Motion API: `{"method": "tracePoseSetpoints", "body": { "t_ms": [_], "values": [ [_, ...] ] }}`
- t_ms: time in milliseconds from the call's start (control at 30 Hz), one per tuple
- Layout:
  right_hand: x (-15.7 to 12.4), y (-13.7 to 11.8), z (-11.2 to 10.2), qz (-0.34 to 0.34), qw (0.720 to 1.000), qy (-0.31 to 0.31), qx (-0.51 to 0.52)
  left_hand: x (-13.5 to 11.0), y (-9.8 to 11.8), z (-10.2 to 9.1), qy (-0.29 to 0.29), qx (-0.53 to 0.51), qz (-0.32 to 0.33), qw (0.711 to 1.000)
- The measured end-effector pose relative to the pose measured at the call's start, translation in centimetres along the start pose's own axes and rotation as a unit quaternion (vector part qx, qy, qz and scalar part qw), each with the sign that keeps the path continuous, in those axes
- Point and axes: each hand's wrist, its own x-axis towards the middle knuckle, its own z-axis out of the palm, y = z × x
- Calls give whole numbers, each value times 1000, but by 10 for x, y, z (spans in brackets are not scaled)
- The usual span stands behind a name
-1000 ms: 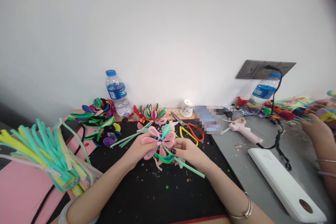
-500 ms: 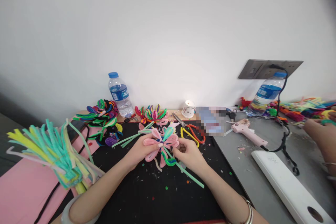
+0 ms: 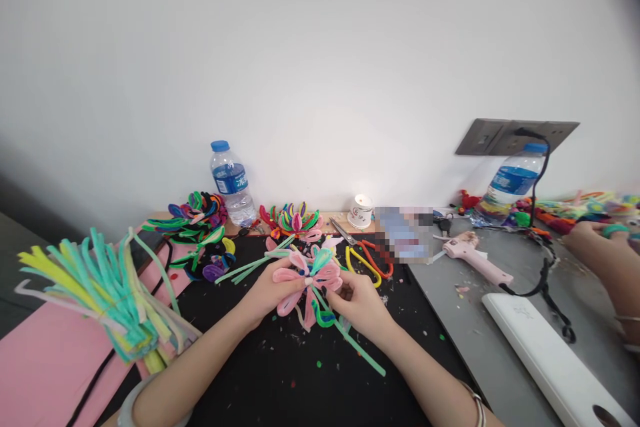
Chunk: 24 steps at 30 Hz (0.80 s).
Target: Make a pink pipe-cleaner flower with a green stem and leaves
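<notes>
Black matting (image 3: 265, 367) underlies both hands (image 3: 270, 291) (image 3: 363, 307) (holding a flower (image 3: 321, 273)).

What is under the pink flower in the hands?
The black mat shows below the flower, and a green stem sticks out at lower right. The left hand, right hand and petals cover the rest; what lies directly beneath cannot be seen.

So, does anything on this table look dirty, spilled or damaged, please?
Yes. Small scraps lie scattered on the black mat and grey tabletop, like uncleared trimmings. The pink glue gun has brownish discolouration at its upper end, perhaps residue or scorching; I cannot tell which.
</notes>
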Motion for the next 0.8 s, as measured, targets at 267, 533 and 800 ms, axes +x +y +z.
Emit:
{"method": "tracePoseSetpoints", "body": {
  "t_ms": [267,533,800],
  "values": [
    [0,1,1,3,1000,-7,13,-1,3,1,16,-12,-7,1000],
    [0,-4,-7,19,999,3,37,0,3,-2,30,-26,-26,999],
    [-2,-6,-11,20,995,57,80,0,1,-2,35,-43,-21,998]
  ]
}}
